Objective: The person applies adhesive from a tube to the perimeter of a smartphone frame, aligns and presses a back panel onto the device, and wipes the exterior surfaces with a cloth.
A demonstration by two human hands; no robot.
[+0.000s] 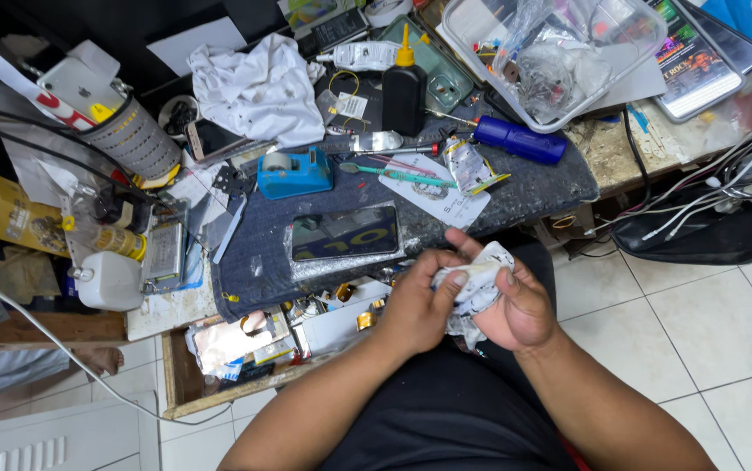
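Observation:
My left hand [418,303] and my right hand [515,301] are together over my lap, both gripping a crumpled white cloth [472,288] with something pale wrapped in it. The cloth hides what is inside. Just beyond my hands a phone [345,233] lies face up on a dark grey mat [515,187] at the bench's front edge, its glossy screen reflecting light.
On the mat: a blue tape dispenser [295,171], black bottle with yellow nozzle [404,83], blue cylinder [520,140], toothbrush [393,174], white rag [258,87]. A clear plastic tub [550,52] is at the back. An open drawer [245,349] holds scraps. Cables [724,192] hang right.

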